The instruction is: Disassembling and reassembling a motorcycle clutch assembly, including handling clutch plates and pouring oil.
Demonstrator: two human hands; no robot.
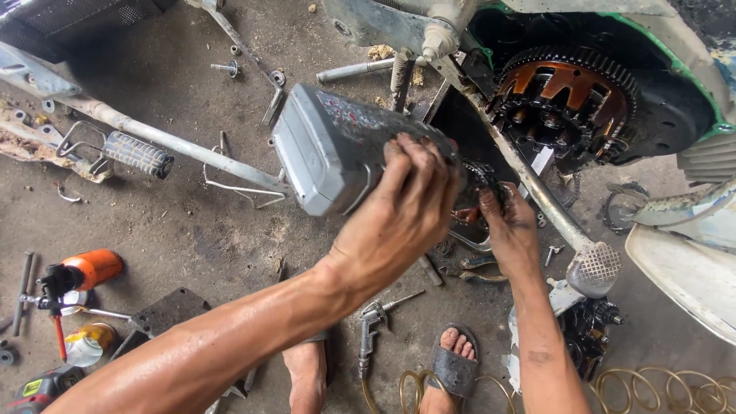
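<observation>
From the head camera, the left hand (406, 211) grips a grey plastic oil can (337, 149), tipped toward the engine's clutch gear (563, 103). The right hand (507, 222), just below that gear, pinches a small dark part. The can looks light but greasy, best held around its body.

Single view, head-worn camera, looking steeply down from above. Close range: both forearms enter from bottom edge, left hand (402, 207) and right hand (510, 230) near frame centre. Concrete floor (192, 230) fills left and lower frame. Exposed engine clutch (563, 103) at upper right, near camera. Wearer's sandalled foot (452, 364) at bottom edge, directly below lens. No second view.
</observation>
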